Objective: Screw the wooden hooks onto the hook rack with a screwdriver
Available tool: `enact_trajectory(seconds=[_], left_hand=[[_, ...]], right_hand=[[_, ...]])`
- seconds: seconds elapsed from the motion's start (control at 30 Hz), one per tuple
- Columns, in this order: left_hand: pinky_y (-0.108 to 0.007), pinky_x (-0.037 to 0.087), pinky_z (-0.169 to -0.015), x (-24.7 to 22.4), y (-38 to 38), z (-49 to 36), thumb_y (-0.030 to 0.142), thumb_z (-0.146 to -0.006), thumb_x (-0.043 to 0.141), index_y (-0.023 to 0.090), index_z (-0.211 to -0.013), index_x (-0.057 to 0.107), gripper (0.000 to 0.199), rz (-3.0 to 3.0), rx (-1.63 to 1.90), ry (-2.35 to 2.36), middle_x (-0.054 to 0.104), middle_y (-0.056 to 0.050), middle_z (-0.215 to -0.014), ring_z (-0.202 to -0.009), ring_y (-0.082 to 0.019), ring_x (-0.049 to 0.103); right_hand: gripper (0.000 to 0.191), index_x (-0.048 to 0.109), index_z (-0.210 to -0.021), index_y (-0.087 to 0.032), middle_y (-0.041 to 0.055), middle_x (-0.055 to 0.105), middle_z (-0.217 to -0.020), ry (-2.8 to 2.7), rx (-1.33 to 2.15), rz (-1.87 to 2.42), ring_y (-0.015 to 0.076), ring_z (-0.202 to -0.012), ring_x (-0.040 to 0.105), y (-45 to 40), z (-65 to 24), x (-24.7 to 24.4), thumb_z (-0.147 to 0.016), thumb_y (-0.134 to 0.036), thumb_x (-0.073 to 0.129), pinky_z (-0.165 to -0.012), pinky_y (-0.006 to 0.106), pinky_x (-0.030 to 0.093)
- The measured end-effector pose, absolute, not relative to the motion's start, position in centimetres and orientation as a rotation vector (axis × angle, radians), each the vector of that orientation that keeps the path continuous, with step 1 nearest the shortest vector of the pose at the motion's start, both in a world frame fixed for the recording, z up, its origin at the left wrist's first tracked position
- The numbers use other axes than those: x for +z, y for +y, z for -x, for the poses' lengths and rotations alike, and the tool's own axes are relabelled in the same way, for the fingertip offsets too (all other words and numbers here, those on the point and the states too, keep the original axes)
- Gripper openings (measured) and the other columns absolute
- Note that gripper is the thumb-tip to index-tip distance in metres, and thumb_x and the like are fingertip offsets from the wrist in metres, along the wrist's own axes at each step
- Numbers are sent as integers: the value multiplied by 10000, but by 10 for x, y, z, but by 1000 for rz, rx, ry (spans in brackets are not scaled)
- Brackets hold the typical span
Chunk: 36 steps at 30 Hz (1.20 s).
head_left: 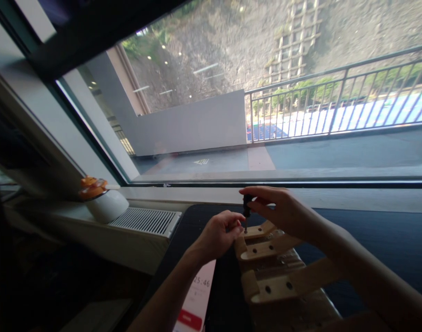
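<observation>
My right hand grips the dark handle of a small screwdriver, with a finger on top of it. The screwdriver stands nearly upright, its tip on a screw at the far end of a wooden piece. Beside the tip, my left hand is closed, thumb and fingers pinched against the wood's edge; what they hold, if anything, is hidden. Several light wooden slats with dark screw heads lie across a brown, glossy-looking board. My right forearm covers part of the slats.
The dark table reaches to the window sill. Left of the board lies a phone showing a timer. A white pot with an orange top stands by a vent grille on the left. Beyond the glass is a railing.
</observation>
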<state>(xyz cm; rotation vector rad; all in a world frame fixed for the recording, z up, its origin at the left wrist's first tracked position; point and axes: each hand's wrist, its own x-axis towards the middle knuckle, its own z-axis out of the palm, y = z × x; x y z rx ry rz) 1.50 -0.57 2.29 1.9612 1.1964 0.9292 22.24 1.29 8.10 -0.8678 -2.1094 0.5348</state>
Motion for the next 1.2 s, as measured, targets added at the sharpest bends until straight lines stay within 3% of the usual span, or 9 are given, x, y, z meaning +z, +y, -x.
enact_trajectory(seconds=[0.3, 0.53, 0.73, 0.83, 0.93, 1.07, 1.2], left_hand=[[-235, 459, -691, 23, -5, -18, 199, -792, 635, 153, -1005, 690, 225, -1817, 922, 1230, 640, 0, -779, -699, -124, 568], [-238, 453, -693, 24, -5, -20, 211, -785, 651, 138, -995, 700, 227, -1789, 913, 1223, 637, -12, -798, -716, -128, 563], [-273, 456, -796, 36, -6, -9, 259, -787, 679, 157, -1251, 593, 483, -1786, 831, 1225, 647, -8, -847, -830, -158, 606], [-278, 457, -789, 43, -7, -5, 278, -802, 654, 158, -1126, 651, 345, -1816, 776, 1231, 665, -33, -904, -853, -169, 613], [-256, 449, -760, 41, -7, -8, 222, -792, 624, 163, -1027, 632, 243, -1817, 821, 1222, 629, 0, -825, -782, -138, 581], [-219, 403, -635, 29, -1, -18, 212, -740, 663, 158, -935, 586, 216, -1741, 813, 1210, 486, 63, -674, -623, -92, 457], [-212, 358, -581, 25, 3, -22, 239, -698, 701, 148, -829, 594, 192, -1672, 747, 1213, 481, 60, -653, -603, -89, 429]], right_hand=[[339, 687, -1189, -206, 62, 762, -959, -2097, 538, 840, 171, -719, 704, 12, -219, 83, -885, -243, 542, -639, 272, 566], [299, 689, -1143, -201, 46, 748, -898, -2064, 594, 829, 174, -751, 702, 16, -218, 82, -867, -260, 590, -685, 287, 566], [207, 674, -1000, -184, 33, 713, -792, -2039, 600, 856, 177, -712, 671, 19, -216, 82, -819, -283, 652, -665, 306, 550], [214, 662, -1009, -189, 22, 709, -761, -2026, 618, 880, 164, -668, 660, 18, -216, 82, -822, -293, 652, -636, 293, 538], [202, 649, -1003, -195, -3, 693, -686, -2025, 650, 901, 144, -592, 640, 16, -214, 82, -823, -289, 649, -571, 263, 514], [154, 630, -961, -200, -13, 686, -667, -2050, 715, 889, 137, -572, 640, 17, -212, 85, -827, -276, 638, -522, 237, 488], [155, 621, -974, -193, 3, 693, -705, -2061, 762, 874, 141, -604, 648, 21, -214, 86, -844, -278, 620, -534, 240, 491]])
